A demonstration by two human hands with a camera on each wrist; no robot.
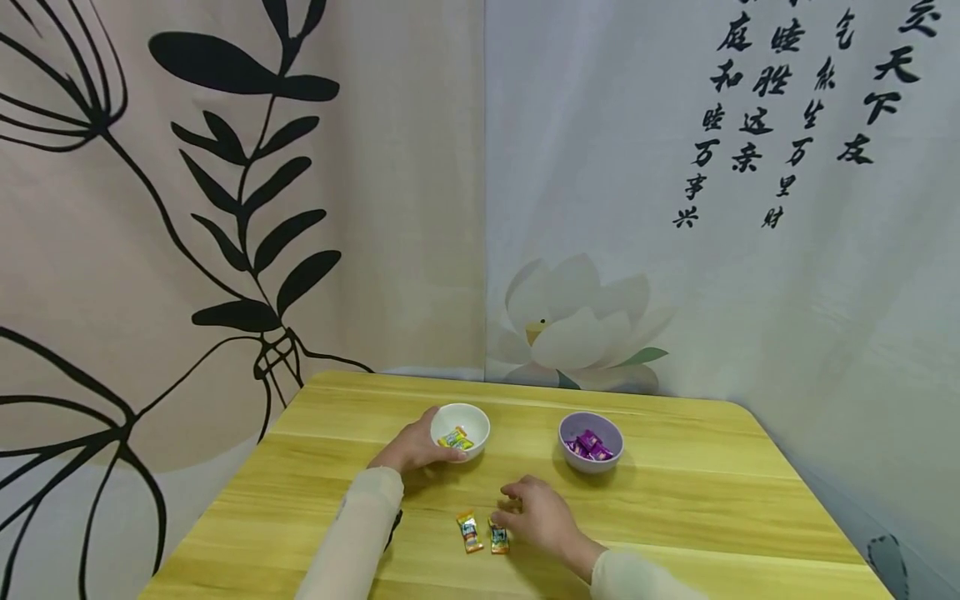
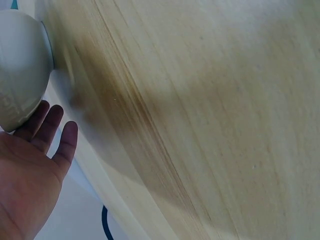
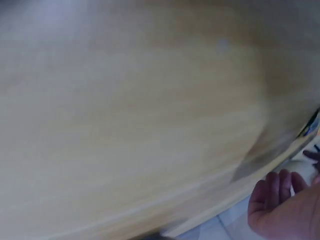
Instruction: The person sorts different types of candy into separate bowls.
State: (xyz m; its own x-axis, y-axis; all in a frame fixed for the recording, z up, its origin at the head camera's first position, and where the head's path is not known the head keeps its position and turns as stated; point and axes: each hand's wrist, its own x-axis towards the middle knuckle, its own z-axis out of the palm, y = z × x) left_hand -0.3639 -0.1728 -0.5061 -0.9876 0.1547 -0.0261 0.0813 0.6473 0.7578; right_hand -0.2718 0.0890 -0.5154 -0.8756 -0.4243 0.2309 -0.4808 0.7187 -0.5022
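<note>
My left hand [image 1: 412, 443] holds a white bowl [image 1: 477, 415] by its left side, thumb along the near rim. In the left wrist view, fingers [image 2: 47, 127] lie against the bowl's outer wall [image 2: 22, 60]. Yellow-green wrapped candy [image 1: 456, 438] lies inside it. Over the table, nearer the front, my right hand [image 1: 542, 515] has loosely bent fingers and nothing visible in them. Its fingertips are right at one yellow-orange wrapped candy [image 1: 498, 538], partly covering its top. A similar candy [image 1: 469, 532] lies just left of that one.
A purple bowl [image 1: 591, 467] with several purple-wrapped candies [image 1: 589, 445] stands right of the white bowl. Both bowls are toward the back of the yellow wood table [image 1: 697, 483]. Behind the table hangs a printed curtain [image 1: 420, 208].
</note>
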